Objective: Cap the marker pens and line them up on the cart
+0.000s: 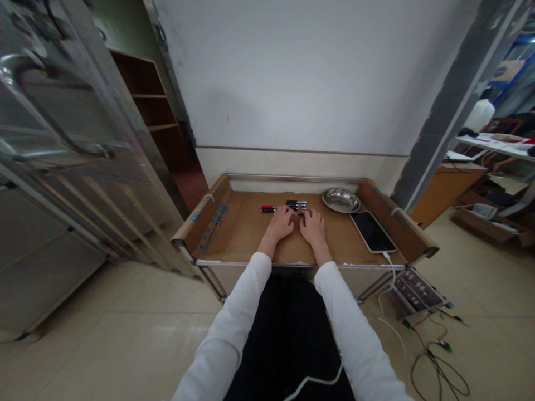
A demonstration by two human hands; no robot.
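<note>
Several pens (296,203) with black and clear parts lie side by side on the cardboard-lined tabletop (238,234). A red-ended pen (266,208) and a black-ended one beside it stick out to the left of my left hand (281,225). That hand's fingers are bent together over these pens and cover part of them. My right hand (312,227) is close beside it, its fingers curled and their tips at the right ends of the pens. The thumbs nearly meet between the hands. What lies under the fingertips is partly hidden.
A round steel dish (341,200) stands at the back right. In front of it lies a phone (373,232) with a white cable (388,259) plugged in. Folded cardboard sides (399,223) edge the table. A boxy device (418,295) and loose wires are on the floor at right.
</note>
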